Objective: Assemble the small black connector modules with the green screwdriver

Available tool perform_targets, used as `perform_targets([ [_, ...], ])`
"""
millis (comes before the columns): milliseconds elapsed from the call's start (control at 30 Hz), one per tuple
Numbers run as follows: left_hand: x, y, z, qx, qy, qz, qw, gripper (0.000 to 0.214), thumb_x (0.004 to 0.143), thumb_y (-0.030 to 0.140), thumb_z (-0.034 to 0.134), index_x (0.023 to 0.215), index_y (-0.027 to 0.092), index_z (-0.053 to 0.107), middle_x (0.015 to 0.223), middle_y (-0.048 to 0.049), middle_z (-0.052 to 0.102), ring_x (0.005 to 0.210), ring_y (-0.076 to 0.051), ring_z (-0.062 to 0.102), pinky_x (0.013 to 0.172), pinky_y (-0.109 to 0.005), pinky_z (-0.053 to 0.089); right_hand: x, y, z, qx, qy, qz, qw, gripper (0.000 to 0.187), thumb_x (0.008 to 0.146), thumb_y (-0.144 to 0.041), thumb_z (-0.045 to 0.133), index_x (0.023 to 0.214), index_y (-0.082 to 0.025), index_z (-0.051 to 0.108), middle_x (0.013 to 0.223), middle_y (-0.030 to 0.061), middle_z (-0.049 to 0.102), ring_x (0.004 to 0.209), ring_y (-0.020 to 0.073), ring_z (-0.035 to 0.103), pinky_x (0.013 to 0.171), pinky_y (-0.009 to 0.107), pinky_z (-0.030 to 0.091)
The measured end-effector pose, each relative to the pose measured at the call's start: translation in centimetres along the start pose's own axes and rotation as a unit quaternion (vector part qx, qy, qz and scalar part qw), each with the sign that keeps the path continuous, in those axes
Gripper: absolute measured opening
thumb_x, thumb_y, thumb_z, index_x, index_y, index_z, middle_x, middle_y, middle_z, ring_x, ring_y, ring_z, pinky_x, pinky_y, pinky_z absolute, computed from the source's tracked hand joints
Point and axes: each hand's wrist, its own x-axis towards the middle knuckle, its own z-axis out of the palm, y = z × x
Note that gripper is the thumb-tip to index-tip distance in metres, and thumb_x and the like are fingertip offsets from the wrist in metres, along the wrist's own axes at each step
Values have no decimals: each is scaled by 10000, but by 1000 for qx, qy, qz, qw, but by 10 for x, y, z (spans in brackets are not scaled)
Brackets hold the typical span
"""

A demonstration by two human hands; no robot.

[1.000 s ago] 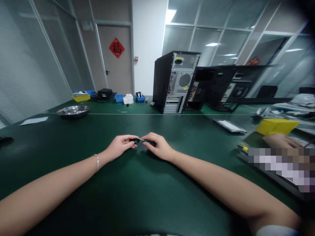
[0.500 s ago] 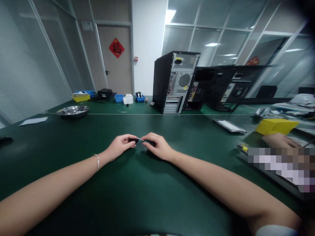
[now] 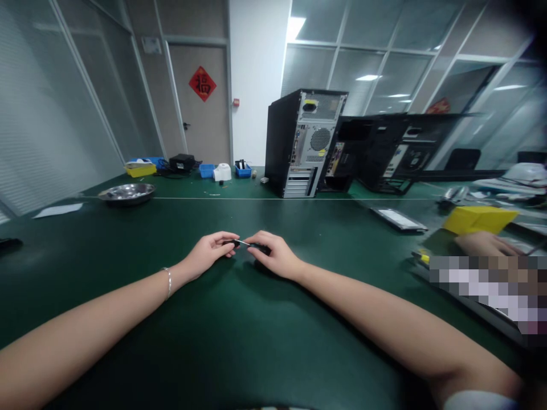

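Note:
My right hand [image 3: 273, 253] is closed round the dark handle of a screwdriver [image 3: 258, 248], whose thin metal shaft points left. In my left hand [image 3: 215, 248], a small black piece [image 3: 232, 243] is pinched between thumb and fingers. The screwdriver's tip meets this black piece; its exact kind is too small and covered to make out. Both hands are held close together over the green tabletop [image 3: 239, 341], fingers almost meeting.
A metal bowl [image 3: 127, 194] and white paper [image 3: 58, 210] lie left. Computer towers [image 3: 301, 148] stand at the back. To the right are a hard drive [image 3: 399, 220], a yellow box [image 3: 481, 219] and another person's hand [image 3: 487, 244]. Small blue bins [image 3: 207, 170] line the far edge.
My left thumb and fingers have shifted slightly on the black piece. The right hand has stayed nearly still with the screwdriver.

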Motion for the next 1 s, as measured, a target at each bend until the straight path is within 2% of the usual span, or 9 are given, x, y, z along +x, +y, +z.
perform_targets([
  [100, 1, 0, 0, -20, 11, -1, 1000, 419, 792, 342, 731, 1159, 145, 681, 889, -64, 742, 813, -186, 673, 856, -361, 515, 0, 1, 1, -1, 0, 0, 1000, 197, 934, -218, 600, 1099, -189, 702, 958, 66, 694, 886, 180, 648, 832, 316, 514],
  [200, 2, -1, 0, -31, 21, -11, 999, 385, 783, 342, 740, 1106, 133, 714, 826, -66, 739, 805, -193, 669, 852, -365, 511, 0, 1, 1, -5, -4, 6, 1000, 213, 935, -219, 599, 1121, -192, 699, 970, 70, 698, 888, 181, 647, 834, 322, 516],
  [400, 2, -2, 0, -50, 38, -4, 998, 382, 762, 342, 761, 1079, 133, 718, 841, -71, 742, 790, -191, 673, 825, -356, 515, 0, 1, 0, -24, -15, 25, 999, 245, 939, -234, 594, 1155, -205, 706, 1008, 82, 703, 910, 187, 651, 843, 334, 519],
  [767, 0, -3, -1, -21, 25, 1, 999, 371, 769, 338, 767, 1078, 138, 721, 959, -100, 760, 843, -207, 705, 866, -380, 532, 0, 1, 1, -25, -26, 30, 999, 246, 937, -239, 601, 1155, -216, 713, 1014, 76, 700, 919, 189, 658, 842, 335, 528],
  [1000, 0, -3, -3, -16, 2, -2, 1000, 341, 777, 318, 757, 1069, 144, 734, 871, -78, 768, 818, -204, 699, 863, -376, 530, -1, 1, -1, -10, -37, 19, 999, 242, 930, -228, 607, 1143, -197, 718, 1026, 82, 706, 924, 190, 665, 857, 336, 533],
])
